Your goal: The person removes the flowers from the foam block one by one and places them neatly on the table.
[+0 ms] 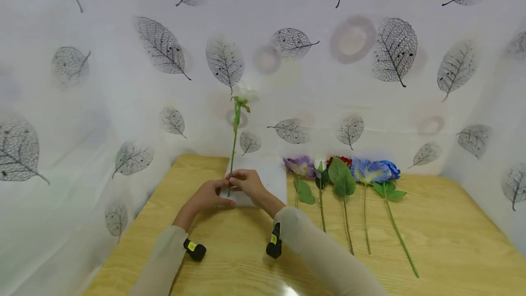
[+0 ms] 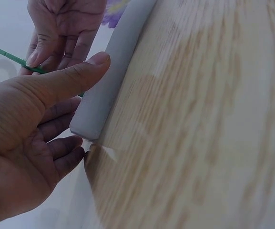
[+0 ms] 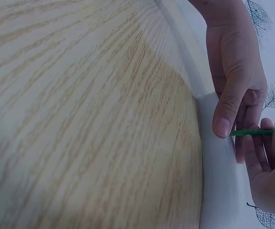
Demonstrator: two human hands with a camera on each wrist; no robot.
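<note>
My right hand (image 1: 248,184) pinches the green stem of a white flower (image 1: 244,94) near its lower end. The flower stands nearly upright above a white block (image 1: 269,179). At the block's front left corner is my left hand (image 1: 207,195). Its thumb lies along the block's near edge, while the other fingers bend round the left end, as the left wrist view shows. In the right wrist view the bottom of the green stem (image 3: 251,132) lies close to the left thumb. Whether the stem's tip touches the block is hidden by the hands.
To the right of the block lie several artificial flowers on the wooden table (image 1: 444,227): a purple one (image 1: 302,166), a white bud (image 1: 319,164), a red one (image 1: 340,161) and blue ones (image 1: 388,171). A leaf-patterned curtain (image 1: 312,86) hangs behind.
</note>
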